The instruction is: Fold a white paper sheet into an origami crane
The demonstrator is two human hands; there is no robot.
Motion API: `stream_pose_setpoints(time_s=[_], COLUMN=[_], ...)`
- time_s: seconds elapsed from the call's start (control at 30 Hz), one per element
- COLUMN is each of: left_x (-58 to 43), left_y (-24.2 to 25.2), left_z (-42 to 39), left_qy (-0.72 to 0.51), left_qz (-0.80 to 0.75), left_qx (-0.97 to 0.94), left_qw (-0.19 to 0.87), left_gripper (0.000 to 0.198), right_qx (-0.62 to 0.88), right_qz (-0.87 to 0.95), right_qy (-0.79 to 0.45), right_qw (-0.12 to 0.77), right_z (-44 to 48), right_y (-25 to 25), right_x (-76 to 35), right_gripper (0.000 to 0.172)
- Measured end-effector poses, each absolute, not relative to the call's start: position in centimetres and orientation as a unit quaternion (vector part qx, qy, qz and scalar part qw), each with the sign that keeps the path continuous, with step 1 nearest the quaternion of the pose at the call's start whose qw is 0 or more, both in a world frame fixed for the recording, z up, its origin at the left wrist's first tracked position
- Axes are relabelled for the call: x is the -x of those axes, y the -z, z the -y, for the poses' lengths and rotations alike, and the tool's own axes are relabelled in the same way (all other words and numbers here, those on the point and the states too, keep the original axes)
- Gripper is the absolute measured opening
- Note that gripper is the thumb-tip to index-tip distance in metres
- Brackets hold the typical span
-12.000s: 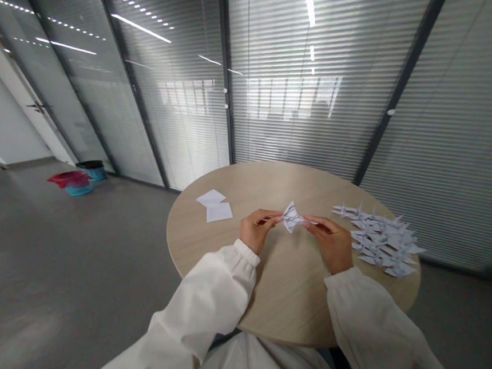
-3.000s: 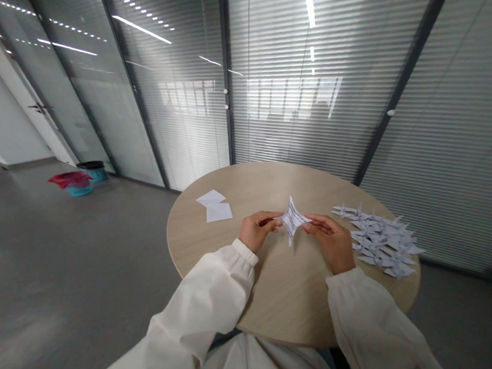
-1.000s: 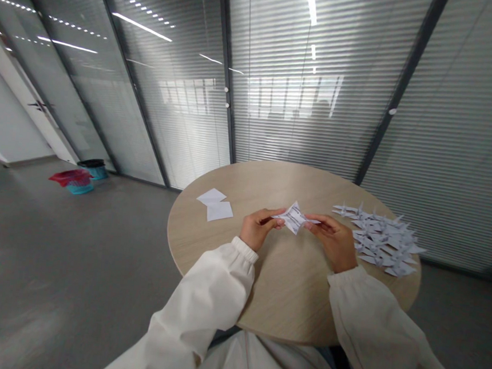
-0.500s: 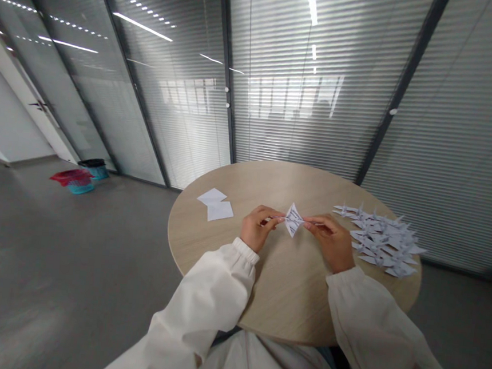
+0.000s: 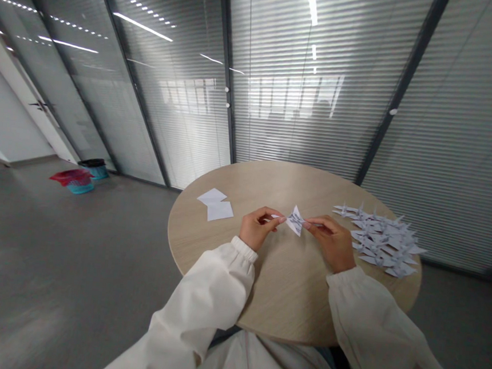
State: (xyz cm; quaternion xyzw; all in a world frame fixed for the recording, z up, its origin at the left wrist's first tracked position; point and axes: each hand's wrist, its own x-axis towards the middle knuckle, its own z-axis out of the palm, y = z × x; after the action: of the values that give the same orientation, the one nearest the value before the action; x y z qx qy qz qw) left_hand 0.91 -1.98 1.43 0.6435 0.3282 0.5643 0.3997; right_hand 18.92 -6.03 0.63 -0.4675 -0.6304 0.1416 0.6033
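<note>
Between my hands, above the round wooden table (image 5: 292, 292), is a small folded paper crane (image 5: 295, 220) of white paper with dark print on it. My left hand (image 5: 258, 227) pinches its left end between thumb and fingers. At the opposite end, my right hand (image 5: 330, 241) is closed on the paper in the same way. The crane's pointed flaps stick up and down between the fingertips. To the right of my right hand lies a pile of folded white paper cranes (image 5: 385, 242), packed close together.
Two flat white paper pieces (image 5: 220, 211) lie partly overlapping on the table's left side. Behind the table stands a glass partition with blinds (image 5: 297, 131). On the floor at left are a red-lined bin (image 5: 74, 180) and a black-lined bin (image 5: 95, 167).
The crane has turned slightly between my hands and its flaps look narrower and tilted. My left hand has shifted a little, with its fingers closer over the paper. My right hand is nearly still.
</note>
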Motion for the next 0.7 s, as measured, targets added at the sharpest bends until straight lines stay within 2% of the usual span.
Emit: stream_pose_setpoints(time_s=[0.17, 0.7], left_x=[-0.95, -0.61], left_y=[-1.87, -1.81], left_z=[2.01, 1.91], left_qy=[-0.576, -0.551], left_qz=[-0.314, -0.286], left_qx=[-0.606, -0.606], left_qw=[0.451, 0.498], left_gripper=[0.027, 0.027], right_qx=[0.473, 0.497], right_qz=[0.619, 0.6], right_qy=[-0.153, -0.144], right_qw=[0.609, 0.61], right_z=[5.99, 5.93], right_y=[-0.54, -0.48], right_x=[-19.01, -19.24], right_gripper=[0.021, 0.024])
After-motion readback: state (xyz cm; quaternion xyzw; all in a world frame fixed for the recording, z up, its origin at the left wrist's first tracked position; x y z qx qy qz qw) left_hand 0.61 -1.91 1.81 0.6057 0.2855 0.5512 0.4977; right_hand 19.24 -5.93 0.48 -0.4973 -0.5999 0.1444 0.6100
